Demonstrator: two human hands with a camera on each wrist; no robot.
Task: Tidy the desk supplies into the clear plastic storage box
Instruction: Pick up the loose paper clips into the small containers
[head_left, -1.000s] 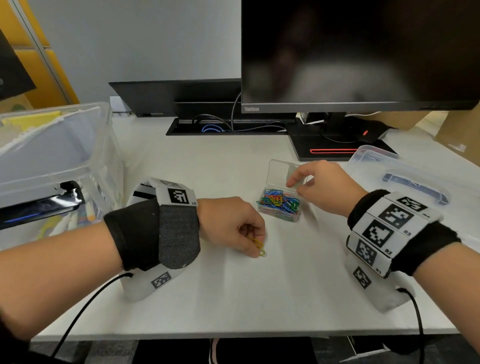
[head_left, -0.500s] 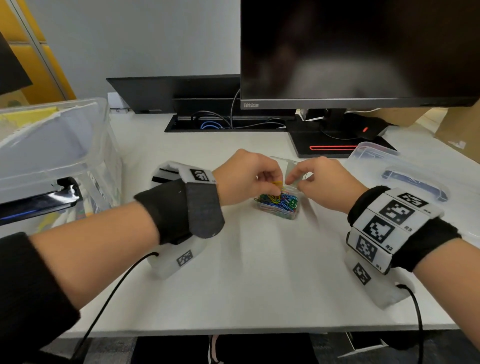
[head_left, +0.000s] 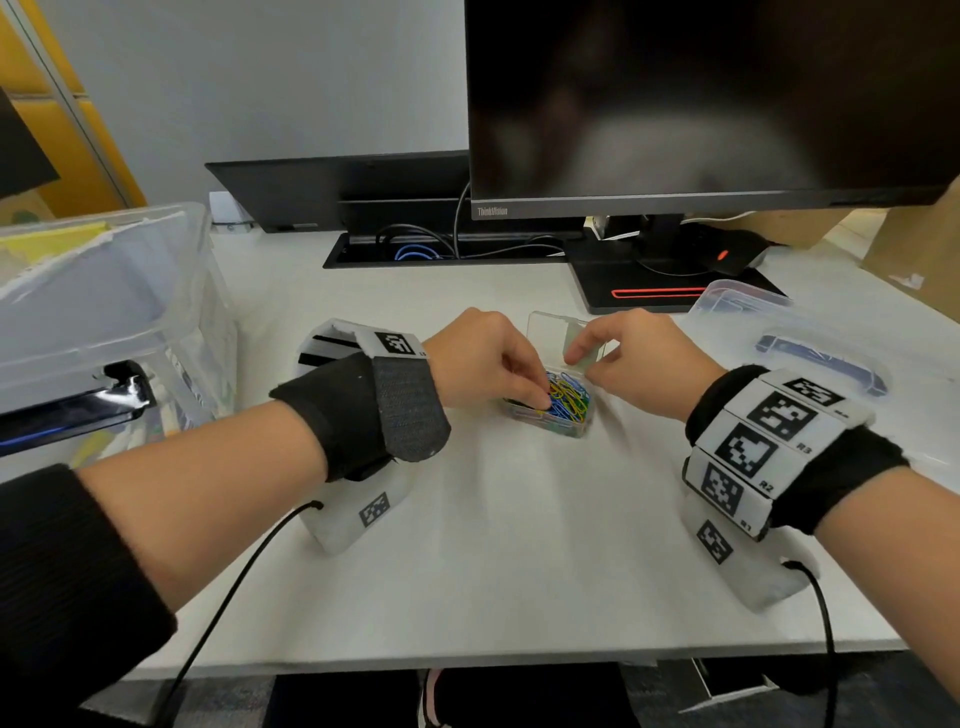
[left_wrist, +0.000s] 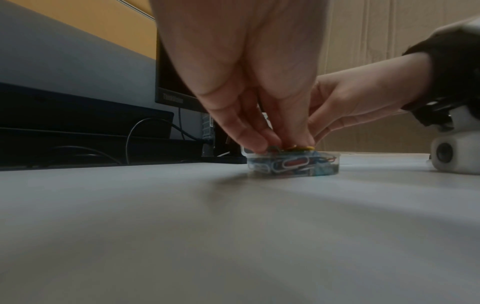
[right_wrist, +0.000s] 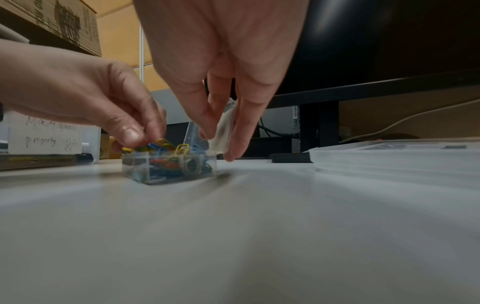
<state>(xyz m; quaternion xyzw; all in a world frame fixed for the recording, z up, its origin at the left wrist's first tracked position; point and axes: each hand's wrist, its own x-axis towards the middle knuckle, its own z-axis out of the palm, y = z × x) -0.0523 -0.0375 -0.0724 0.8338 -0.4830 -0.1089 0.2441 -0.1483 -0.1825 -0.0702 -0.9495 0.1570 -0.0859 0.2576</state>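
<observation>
A small clear case (head_left: 551, 420) full of coloured paper clips (head_left: 571, 397) sits mid-desk, its hinged lid (head_left: 550, 332) standing up. My left hand (head_left: 543, 397) reaches in from the left, fingertips down in the pile, pinching a yellow paper clip (left_wrist: 298, 147) at the top. My right hand (head_left: 582, 358) pinches the lid's right edge between thumb and fingers, as the right wrist view shows at the lid (right_wrist: 224, 125). The big clear storage box (head_left: 130, 291) stands at the far left with papers and supplies inside.
The storage box's lid (head_left: 810, 338) lies flat on the desk to the right of my right hand. A monitor (head_left: 675, 104) on a black stand (head_left: 649, 283) and a cable tray (head_left: 441, 252) line the back. A cardboard box (head_left: 914, 249) stands at the far right.
My left hand picked a yellow clip off the desk in front, carried it to the case and lowered its fingertips into the pile. My right hand stayed on the lid.
</observation>
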